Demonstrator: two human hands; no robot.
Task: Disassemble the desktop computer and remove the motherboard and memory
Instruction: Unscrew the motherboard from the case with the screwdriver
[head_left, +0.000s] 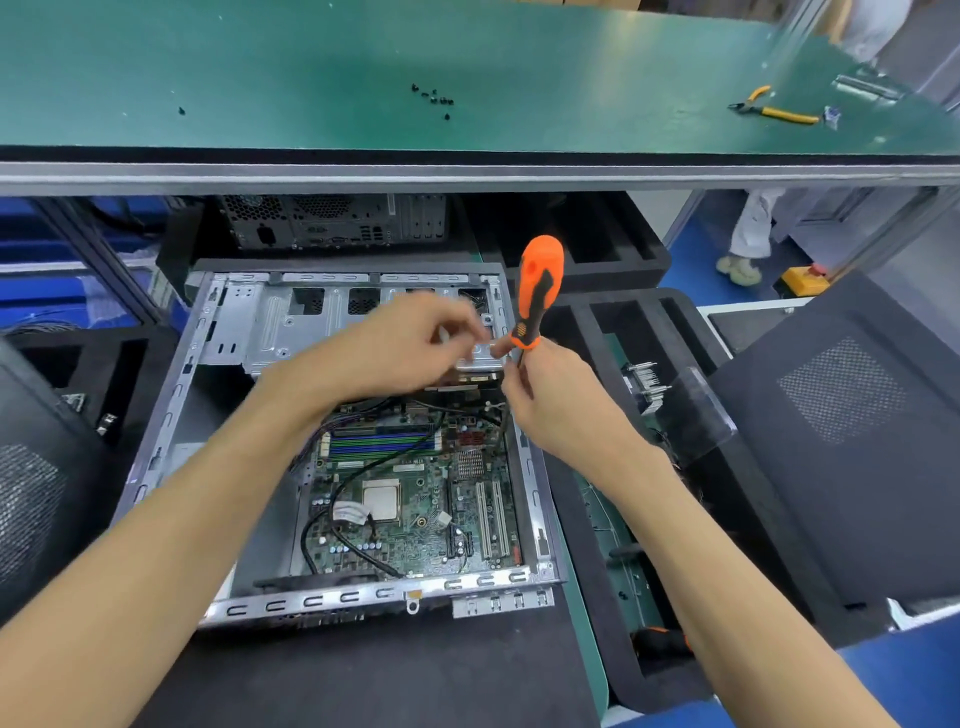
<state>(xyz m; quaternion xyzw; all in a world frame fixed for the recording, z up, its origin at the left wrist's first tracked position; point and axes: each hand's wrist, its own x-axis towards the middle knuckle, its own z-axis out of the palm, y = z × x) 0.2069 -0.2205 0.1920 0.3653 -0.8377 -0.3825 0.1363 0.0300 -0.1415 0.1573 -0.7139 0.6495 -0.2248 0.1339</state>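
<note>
1. Two hands meet over the far right corner of the open computer case (218, 605); the left hand (410, 345) has its fingers curled, tips pinched toward a small metal bracket (480, 356), though motion blur hides whether they actually grip it.
2. Right hand (550, 400) fingers wrap the lower end of an orange-and-black screwdriver (537, 291), handle pointing up (shaft mostly hidden behind the hand).
3. Both forearms reach in from the near corners, wrists raised above the case.
4. Below the hands, the green motherboard (415, 499) lies flat in the case, memory slots (382, 441) near its far edge.
5. Loose black screws (434, 98) and yellow-handled pliers (774, 109) lie on the green shelf (260, 78) above.
</note>
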